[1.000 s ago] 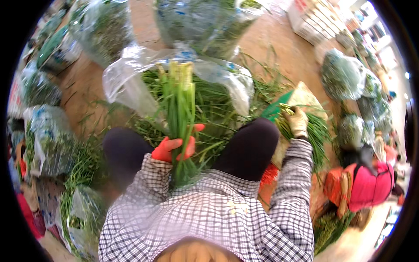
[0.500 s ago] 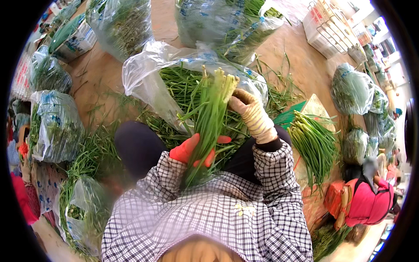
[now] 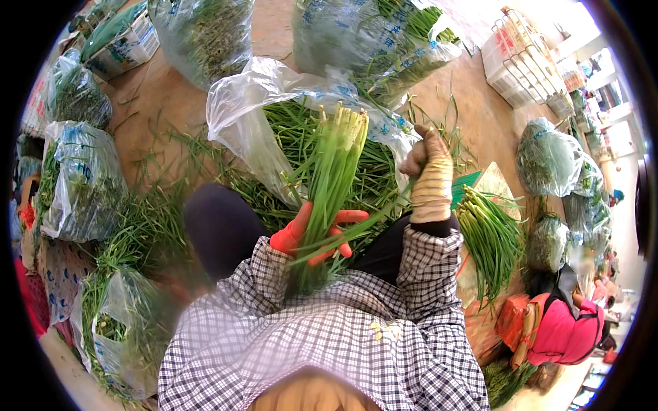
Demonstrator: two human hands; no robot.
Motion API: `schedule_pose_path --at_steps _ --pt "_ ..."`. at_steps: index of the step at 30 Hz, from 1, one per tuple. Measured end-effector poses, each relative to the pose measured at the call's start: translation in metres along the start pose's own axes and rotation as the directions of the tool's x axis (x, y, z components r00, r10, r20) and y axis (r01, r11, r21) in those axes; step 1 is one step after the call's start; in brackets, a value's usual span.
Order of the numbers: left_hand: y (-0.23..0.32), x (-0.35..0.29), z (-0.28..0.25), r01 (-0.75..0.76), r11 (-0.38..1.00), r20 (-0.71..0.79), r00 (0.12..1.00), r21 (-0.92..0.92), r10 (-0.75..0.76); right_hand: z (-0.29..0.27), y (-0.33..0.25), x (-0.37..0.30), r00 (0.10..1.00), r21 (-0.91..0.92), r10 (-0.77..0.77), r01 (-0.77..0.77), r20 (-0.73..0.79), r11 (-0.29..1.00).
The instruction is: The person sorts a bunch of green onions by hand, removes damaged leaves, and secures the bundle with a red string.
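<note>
A bunch of garlic chives [image 3: 336,164] stands nearly upright before me, its pale cut ends at the top. My left hand [image 3: 295,233], in a red-orange glove, cradles its lower part, with some fingers stretched out across the leaves. Off to the right of the bunch is my right hand [image 3: 428,161], in a striped glove with bare fingertips. Its fingers are closed; a thin green blade runs from the bunch toward it, but what they pinch is hidden. Behind the bunch, an open clear plastic bag [image 3: 236,103] holds more loose chives [image 3: 384,171].
A trimmed bunch of chives [image 3: 490,240] rests on a board [image 3: 497,185] at my right. Filled plastic bags [image 3: 86,185] stand to the left, ahead and right. A white crate [image 3: 521,58] stands far right. Loose leaves [image 3: 154,219] litter the ground. A person in pink [image 3: 565,329] sits at right.
My right hand has moved right, away from the bunch's cut ends. The bunch stays in my left hand, whose fingers have spread a little. The whole view has shifted slightly.
</note>
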State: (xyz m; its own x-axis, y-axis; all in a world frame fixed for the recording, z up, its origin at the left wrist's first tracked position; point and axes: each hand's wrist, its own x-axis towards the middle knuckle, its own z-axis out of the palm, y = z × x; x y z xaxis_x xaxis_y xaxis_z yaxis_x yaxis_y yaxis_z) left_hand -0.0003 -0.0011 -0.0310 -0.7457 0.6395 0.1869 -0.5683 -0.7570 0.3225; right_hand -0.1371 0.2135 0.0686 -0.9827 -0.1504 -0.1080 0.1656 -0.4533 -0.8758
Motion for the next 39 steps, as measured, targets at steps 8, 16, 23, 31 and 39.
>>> schedule_pose_path --at_steps 8,16,23,31,39 --pt "0.006 0.006 0.021 -0.029 0.999 -0.001 1.0 0.043 0.029 0.069 -0.007 -0.025 0.989 -0.535 0.131 -0.077 0.062 0.841" --pt "0.003 0.016 0.006 -0.36 0.933 -0.336 0.877 0.017 0.344 0.048 0.008 -0.029 0.997 -0.287 0.08 -0.073 0.013 0.955" --pt "0.0 0.015 0.009 -0.296 0.955 -0.302 0.908 0.03 0.291 0.039 0.017 -0.025 0.967 -0.207 0.062 -0.01 0.247 0.978" --pt "0.01 0.013 0.018 -0.31 0.94 -0.308 0.889 0.141 0.339 -0.011 0.017 0.006 0.962 -0.036 -0.267 0.265 -0.058 0.963" --pt "0.015 0.007 0.01 -0.095 0.892 -0.464 0.827 0.442 0.318 0.031 -0.028 -0.006 0.971 -0.657 -0.237 0.176 -0.004 0.733"
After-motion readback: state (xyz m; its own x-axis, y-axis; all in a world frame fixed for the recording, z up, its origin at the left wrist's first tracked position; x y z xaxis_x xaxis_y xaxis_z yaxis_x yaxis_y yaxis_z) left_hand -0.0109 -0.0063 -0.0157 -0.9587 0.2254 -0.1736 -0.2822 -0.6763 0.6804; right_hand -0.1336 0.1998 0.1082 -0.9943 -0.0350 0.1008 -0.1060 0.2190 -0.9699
